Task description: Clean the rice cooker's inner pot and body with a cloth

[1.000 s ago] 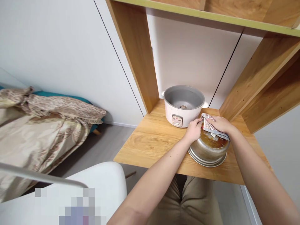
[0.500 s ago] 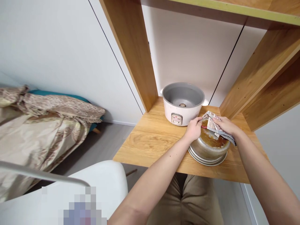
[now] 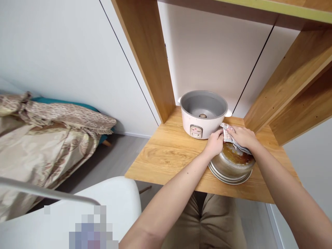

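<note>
Steel pot upturned on desk, near-right of the rice cooker.
Left hand fingers curled on its wall; right hand fingers closed, pressing cloth on base. Brown stain covers most of it; wiping looks early.

Your desk is a pale wooden slab set into a shelf bay, with its front edge toward you. Two things stand on it. A white rice cooker sits open at the back. Just in front of it, to the right, is a metal pot, seemingly upside down, rim on the wood.
</note>
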### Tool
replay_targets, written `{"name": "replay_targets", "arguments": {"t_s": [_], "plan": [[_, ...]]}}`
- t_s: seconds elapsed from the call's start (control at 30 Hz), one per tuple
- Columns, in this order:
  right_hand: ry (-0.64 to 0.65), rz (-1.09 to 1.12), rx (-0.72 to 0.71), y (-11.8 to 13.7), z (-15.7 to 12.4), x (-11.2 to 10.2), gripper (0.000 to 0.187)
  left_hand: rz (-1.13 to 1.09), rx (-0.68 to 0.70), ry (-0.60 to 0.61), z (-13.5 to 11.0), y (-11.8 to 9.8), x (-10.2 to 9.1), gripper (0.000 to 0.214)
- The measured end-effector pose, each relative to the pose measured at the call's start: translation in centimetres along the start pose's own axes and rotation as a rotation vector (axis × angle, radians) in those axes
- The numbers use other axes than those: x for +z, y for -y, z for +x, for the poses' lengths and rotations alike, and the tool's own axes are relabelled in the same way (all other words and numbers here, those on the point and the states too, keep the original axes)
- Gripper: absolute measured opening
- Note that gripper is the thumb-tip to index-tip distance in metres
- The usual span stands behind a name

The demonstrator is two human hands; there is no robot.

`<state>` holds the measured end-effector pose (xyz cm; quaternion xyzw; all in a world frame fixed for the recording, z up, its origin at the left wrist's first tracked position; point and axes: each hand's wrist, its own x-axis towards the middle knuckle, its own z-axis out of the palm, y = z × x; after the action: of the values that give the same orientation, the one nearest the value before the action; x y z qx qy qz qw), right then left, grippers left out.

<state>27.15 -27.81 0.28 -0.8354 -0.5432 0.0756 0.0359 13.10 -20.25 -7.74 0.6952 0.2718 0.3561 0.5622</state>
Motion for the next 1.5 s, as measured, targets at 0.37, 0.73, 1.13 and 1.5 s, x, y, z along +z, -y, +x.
{"name": "replay_targets", "arguments": {"t_s": [0.37,0.73,1.13,1.5], "plan": [[-0.097,0.146,0.182,-3.7,-3.9,1.3,0.062,-0.021,-0.043,-0.101,-0.4,0.0,0.7,0.035],[-0.248,-0.183,0.088,1.4,-6.1,3.0,0.068,-0.089,-0.013,-0.072,-0.5,0.1,0.3,0.031],[-0.176,-0.261,-0.109,3.8,-6.8,3.7,0.069,-0.122,0.059,0.007,-0.6,0.6,-0.3,0.033],[-0.221,-0.289,-0.054,3.0,-7.0,3.8,0.069,-0.148,-0.034,-0.036,-0.3,0.4,0.1,0.028]]}}
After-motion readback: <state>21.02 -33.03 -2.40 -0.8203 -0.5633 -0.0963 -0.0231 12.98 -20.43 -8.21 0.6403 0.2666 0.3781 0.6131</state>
